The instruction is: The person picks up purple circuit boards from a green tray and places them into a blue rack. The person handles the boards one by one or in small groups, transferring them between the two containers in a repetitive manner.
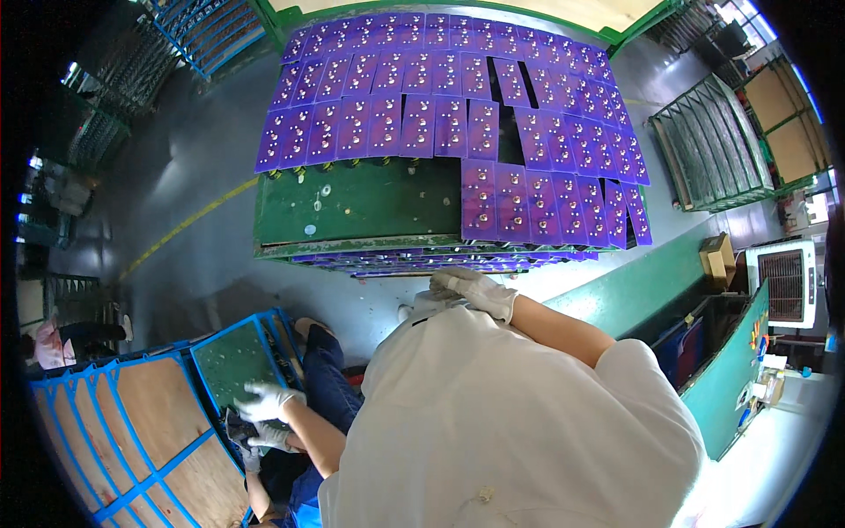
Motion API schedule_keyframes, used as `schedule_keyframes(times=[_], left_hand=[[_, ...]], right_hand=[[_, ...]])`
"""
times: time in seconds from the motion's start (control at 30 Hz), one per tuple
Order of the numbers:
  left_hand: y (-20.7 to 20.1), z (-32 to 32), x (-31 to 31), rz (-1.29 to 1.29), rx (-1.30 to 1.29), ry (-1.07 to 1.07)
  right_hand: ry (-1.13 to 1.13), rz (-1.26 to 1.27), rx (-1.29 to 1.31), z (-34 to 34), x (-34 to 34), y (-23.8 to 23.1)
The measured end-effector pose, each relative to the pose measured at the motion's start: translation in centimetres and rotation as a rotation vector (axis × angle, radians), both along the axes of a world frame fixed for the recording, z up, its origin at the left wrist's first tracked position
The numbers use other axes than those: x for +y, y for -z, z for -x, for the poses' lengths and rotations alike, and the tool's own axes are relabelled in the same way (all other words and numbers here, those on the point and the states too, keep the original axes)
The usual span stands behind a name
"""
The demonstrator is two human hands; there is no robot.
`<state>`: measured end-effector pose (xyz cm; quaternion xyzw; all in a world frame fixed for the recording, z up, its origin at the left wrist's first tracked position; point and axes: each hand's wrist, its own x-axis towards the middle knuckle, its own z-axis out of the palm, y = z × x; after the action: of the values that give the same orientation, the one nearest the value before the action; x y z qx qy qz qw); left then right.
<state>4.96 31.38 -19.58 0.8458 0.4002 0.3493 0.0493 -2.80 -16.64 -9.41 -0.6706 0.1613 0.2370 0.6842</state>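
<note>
My left hand [264, 402], in a white glove, reaches out at the lower left with its fingers spread. It is nearest to a co-worker's gloved hands [271, 436] and a small dark thing [236, 427] that I cannot make out. My right hand [480, 292], also gloved in white, is bent across the front of my white shirt. Its fingers point left and are partly hidden, so I cannot see whether they grip anything. Beyond it stands a green rack [370, 207] topped with rows of purple panels [431, 123] bearing round silvery spots.
Blue metal framing with wooden boards [141, 414] lies at the lower left, beside a co-worker in dark blue trousers [330, 374]. Another wire rack [713, 145] stands at the right, near an air cooler [782, 283] and a cardboard box [717, 260]. A yellow line [185, 227] crosses the floor.
</note>
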Motion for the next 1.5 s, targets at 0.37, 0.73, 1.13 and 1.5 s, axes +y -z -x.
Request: schedule_keyframes(times=[0.37, 0.73, 1.13, 1.5], left_hand=[[-9.9, 1.8, -36.0, 0.252, -0.162, 1.773], [-9.8, 5.4, -47.0, 0.213, -0.06, 1.582], [-9.5, 4.6, -48.6, 0.162, -0.198, 1.49], [-19.2, 5.7, -44.4, 0.118, -0.038, 1.541]], right_hand=[[-0.025, 0.245, -0.263, 6.9, -8.0, -0.1], [0.114, 0.133, -0.192, 11.7, -15.3, -2.4], [-0.295, 0.382, -0.608, 7.8, -15.0, -4.1], [-0.373, 0.438, -0.443, 7.5, -15.1, -6.1]])
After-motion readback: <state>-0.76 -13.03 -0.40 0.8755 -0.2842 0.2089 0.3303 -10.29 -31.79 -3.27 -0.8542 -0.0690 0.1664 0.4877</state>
